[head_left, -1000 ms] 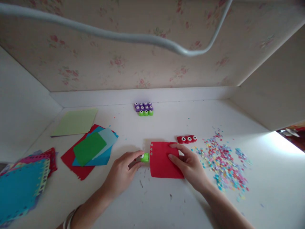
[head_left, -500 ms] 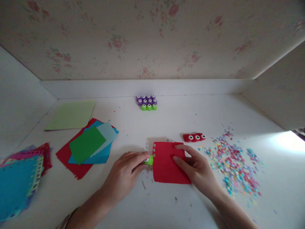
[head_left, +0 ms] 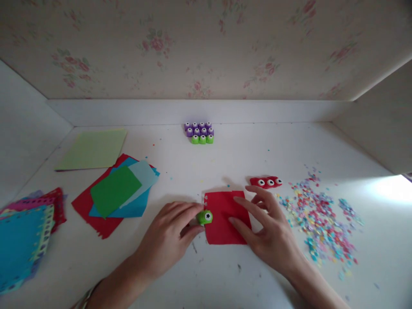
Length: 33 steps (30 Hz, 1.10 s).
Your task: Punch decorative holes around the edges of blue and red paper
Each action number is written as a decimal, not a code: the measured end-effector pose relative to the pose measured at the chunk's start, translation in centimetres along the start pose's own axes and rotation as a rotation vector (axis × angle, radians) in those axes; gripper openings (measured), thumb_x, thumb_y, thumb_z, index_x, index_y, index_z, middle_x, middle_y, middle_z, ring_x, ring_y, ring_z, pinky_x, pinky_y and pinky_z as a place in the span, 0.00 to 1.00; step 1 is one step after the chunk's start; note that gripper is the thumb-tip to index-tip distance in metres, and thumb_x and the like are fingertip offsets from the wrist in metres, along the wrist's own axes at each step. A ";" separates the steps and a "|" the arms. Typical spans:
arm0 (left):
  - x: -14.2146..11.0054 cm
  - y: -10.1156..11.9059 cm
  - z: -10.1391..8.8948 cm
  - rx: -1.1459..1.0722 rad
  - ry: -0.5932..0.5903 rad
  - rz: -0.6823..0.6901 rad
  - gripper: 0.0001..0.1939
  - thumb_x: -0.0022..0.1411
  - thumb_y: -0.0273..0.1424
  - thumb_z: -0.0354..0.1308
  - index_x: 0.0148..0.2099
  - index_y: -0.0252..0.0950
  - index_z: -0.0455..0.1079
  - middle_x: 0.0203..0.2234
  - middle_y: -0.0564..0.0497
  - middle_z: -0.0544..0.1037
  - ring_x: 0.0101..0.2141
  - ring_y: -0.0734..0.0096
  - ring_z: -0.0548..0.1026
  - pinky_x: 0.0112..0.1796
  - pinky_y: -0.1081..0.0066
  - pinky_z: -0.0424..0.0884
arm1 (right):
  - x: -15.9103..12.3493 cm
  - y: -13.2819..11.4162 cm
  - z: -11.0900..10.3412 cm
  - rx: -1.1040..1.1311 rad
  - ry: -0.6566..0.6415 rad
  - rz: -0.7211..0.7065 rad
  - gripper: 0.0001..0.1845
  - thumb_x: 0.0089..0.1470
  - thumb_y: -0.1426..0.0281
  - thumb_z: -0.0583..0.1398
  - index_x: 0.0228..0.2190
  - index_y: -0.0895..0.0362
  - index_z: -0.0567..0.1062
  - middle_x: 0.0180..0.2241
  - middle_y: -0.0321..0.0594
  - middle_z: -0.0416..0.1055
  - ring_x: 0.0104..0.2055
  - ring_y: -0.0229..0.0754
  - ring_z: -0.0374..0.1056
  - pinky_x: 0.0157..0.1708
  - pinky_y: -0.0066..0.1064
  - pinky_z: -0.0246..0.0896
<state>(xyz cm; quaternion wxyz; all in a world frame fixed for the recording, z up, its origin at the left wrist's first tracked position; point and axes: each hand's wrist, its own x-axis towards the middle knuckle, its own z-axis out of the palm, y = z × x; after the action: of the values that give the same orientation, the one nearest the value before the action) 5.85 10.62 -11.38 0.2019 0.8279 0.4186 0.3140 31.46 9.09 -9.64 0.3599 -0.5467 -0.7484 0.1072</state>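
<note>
A small green craft punch (head_left: 205,217) with a white, dark-marked button on top sits at the left edge of a red sheet of paper (head_left: 222,219). My left hand (head_left: 170,229) is closed on the punch from the left, fingers at its back and thumb at its front. Small punched holes run along the upper part of the sheet's left edge. My right hand (head_left: 267,219) rests on the sheet's right side, thumb and forefinger apart on the paper and other fingers raised. Whether the sheet is inside the punch's slot is hidden.
Red punches (head_left: 266,182) stand in a row beyond my right hand. Purple and green punches (head_left: 198,132) sit near the wall. Confetti (head_left: 318,214) is scattered at right. Coloured sheets (head_left: 116,191), pale green paper (head_left: 93,150) and punched sheets (head_left: 24,244) lie at left.
The green punch has turned so its button shows, and it now overlaps the sheet's left edge. My right fingers have loosened and spread on the paper. The view has shifted slightly.
</note>
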 end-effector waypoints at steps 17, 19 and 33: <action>0.5 0.5 -0.5 0.068 -0.052 0.041 0.10 0.68 0.33 0.60 0.50 0.41 0.72 0.39 0.51 0.81 0.40 0.64 0.76 0.43 0.62 0.72 | -0.1 0.8 0.6 -0.102 -0.312 -0.178 0.18 0.61 0.68 0.61 0.52 0.51 0.76 0.54 0.44 0.74 0.58 0.53 0.68 0.62 0.57 0.59; 0.6 0.5 -0.5 0.069 -0.052 0.036 0.10 0.67 0.33 0.60 0.50 0.41 0.72 0.39 0.50 0.81 0.40 0.64 0.77 0.43 0.61 0.72 | -0.1 0.8 0.6 -0.098 -0.315 -0.180 0.18 0.60 0.69 0.61 0.52 0.51 0.76 0.54 0.44 0.74 0.58 0.53 0.68 0.62 0.56 0.59; 0.5 0.8 -0.9 0.076 -0.043 0.013 0.19 0.64 0.34 0.62 0.56 0.39 0.69 0.43 0.46 0.80 0.42 0.59 0.76 0.44 0.60 0.72 | 0.2 0.7 0.4 -0.121 -0.325 -0.176 0.15 0.62 0.67 0.60 0.50 0.52 0.77 0.54 0.43 0.74 0.58 0.53 0.67 0.61 0.56 0.59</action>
<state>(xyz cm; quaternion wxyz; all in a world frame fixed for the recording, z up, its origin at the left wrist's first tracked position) 5.92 10.64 -10.06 0.1774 0.8441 0.4205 0.2815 31.66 9.62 -10.23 0.2085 -0.4752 -0.8468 0.1169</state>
